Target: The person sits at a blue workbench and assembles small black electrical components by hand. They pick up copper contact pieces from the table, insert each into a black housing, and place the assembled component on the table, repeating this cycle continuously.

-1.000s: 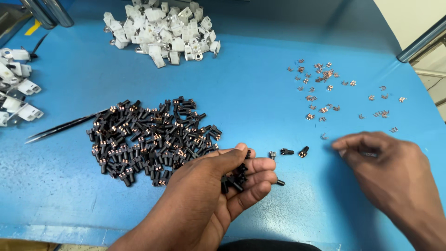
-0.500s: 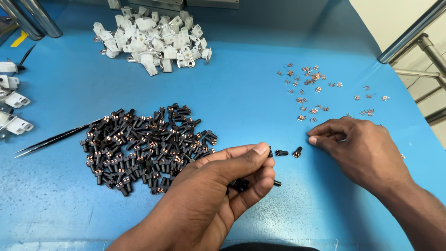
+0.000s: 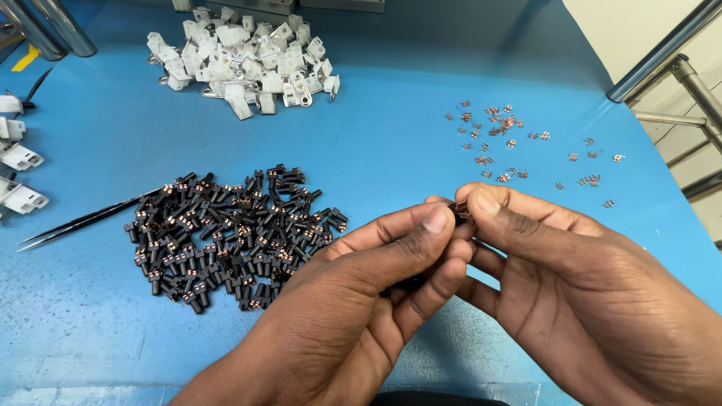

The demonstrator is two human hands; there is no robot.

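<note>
blue matting covers the table (image 3: 391,150), with metal rails at the far left and right edges. both hands meet just above it, near the front edge. the left hand (image 3: 361,301) and the right hand (image 3: 571,278) pinch one small black part (image 3: 459,213) between their thumb tips and forefingers, each hand closed narrowly on it. the part sits right at the meeting point of the fingertips, mostly hidden, so its long axis cannot be told; a copper glint shows on the right hand's side. a few more dark parts seem cupped under the left fingers. the pile of black parts (image 3: 233,233) lies just left of the left hand, nearer to it. the scattered copper clips (image 3: 504,143) lie beyond the right hand. tweezers (image 3: 83,219) and white plastic pieces (image 3: 241,60) lie farther off.
</note>
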